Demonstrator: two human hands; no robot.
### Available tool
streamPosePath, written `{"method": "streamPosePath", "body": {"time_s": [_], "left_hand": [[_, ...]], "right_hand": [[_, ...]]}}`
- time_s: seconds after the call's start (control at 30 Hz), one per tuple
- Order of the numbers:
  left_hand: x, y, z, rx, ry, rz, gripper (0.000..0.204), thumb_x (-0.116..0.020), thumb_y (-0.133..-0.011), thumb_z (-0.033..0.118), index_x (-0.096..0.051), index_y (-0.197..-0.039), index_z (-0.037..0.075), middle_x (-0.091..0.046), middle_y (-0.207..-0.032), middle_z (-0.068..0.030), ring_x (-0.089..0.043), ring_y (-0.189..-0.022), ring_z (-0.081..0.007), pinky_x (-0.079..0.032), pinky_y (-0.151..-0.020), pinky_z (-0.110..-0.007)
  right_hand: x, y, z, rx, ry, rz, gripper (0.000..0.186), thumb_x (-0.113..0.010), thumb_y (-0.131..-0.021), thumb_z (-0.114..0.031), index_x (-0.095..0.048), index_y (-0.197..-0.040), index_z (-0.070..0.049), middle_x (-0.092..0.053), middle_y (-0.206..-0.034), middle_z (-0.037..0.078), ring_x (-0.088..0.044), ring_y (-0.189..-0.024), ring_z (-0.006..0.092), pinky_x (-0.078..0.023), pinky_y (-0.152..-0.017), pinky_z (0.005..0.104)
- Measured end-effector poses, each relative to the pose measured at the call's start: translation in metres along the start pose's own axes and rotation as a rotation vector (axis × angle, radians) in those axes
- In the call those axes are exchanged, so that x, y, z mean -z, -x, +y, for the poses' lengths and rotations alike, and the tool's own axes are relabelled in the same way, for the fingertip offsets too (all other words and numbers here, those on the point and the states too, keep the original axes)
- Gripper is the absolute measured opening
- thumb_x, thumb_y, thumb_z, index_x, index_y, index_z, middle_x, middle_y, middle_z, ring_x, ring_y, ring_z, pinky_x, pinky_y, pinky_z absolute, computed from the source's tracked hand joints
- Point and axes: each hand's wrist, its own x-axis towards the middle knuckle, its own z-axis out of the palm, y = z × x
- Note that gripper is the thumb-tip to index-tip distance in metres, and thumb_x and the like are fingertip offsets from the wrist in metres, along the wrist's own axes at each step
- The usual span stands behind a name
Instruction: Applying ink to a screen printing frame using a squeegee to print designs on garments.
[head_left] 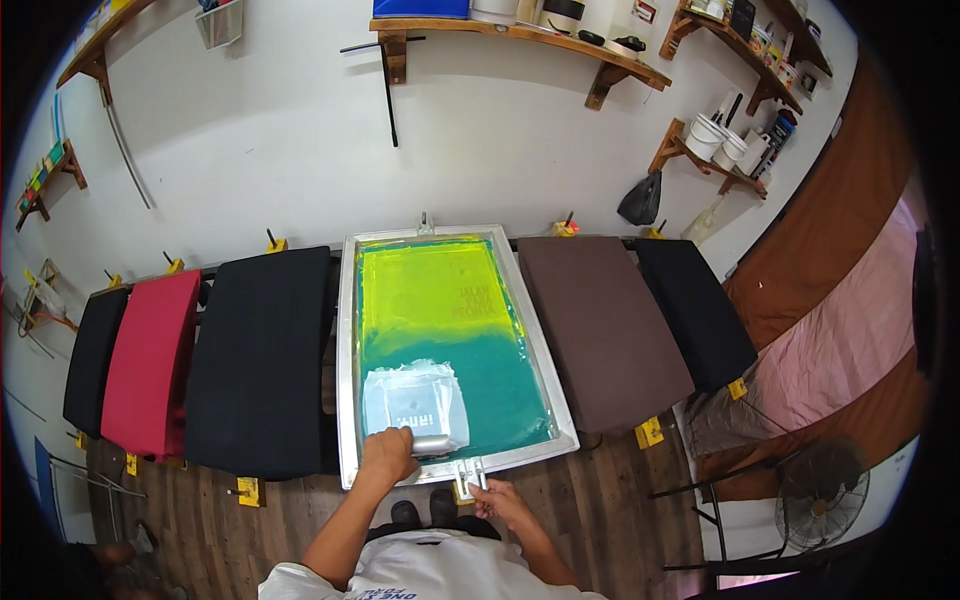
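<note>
A screen-printing frame (pixel 348 330) with a pale metal rim lies in front of me. Its mesh (pixel 490 385) is yellow-green at the far end and teal at the near end. White ink (pixel 410 370) is spread over a patch at the near left. My left hand (pixel 388 456) is closed around a squeegee (pixel 432 444) with a silvery holder, at the near edge of that patch; its blade is hidden. My right hand (pixel 503 502) has its fingers closed at a metal bracket (pixel 467 472) on the frame's near edge.
Black shirts (pixel 262 360), a red shirt (pixel 150 360) and a brown shirt (pixel 605 330) lie on boards either side. Shelves (pixel 530 33) with containers hang on the wall. A fan (pixel 820 500) stands at the right. Part of another person (pixel 115 555) shows at lower left.
</note>
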Motion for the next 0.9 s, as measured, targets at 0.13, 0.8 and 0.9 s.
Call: {"method": "streamPosePath", "body": {"time_s": [0.13,0.8,0.9], "left_hand": [[0.003,0.001,0.002,-0.054,-0.004,0.022,0.022,-0.07,-0.071,0.015,-0.066,-0.09,0.004,-0.07,-0.088,-0.0169,-0.071,-0.08,-0.0328,-0.056,-0.073,-0.042],[-0.009,0.015,-0.009,-0.2,0.037,0.143,0.031,-0.073,-0.066,0.012,-0.06,-0.094,0.003,-0.066,-0.083,-0.0192,-0.068,-0.074,-0.0364,-0.055,-0.067,-0.045],[-0.01,0.016,-0.008,-0.18,0.024,0.13,0.032,-0.072,-0.066,0.012,-0.061,-0.094,0.003,-0.066,-0.082,-0.019,-0.068,-0.074,-0.0366,-0.055,-0.067,-0.045]], "right_hand": [[-0.003,0.002,0.0,0.043,0.015,0.051,0.025,-0.067,-0.094,-0.032,-0.062,-0.087,-0.009,-0.056,-0.067,-0.002,-0.055,-0.054,0.0091,-0.044,-0.05,0.0236],[-0.026,-0.008,0.042,0.481,0.633,0.603,0.046,-0.055,-0.097,-0.043,-0.052,-0.079,-0.001,-0.054,-0.064,0.014,-0.054,-0.057,0.0241,-0.042,-0.055,0.0402],[-0.033,-0.003,0.035,0.502,0.654,0.654,0.048,-0.054,-0.097,-0.044,-0.053,-0.08,0.001,-0.056,-0.068,0.021,-0.057,-0.064,0.0345,-0.042,-0.059,0.0449]]}}
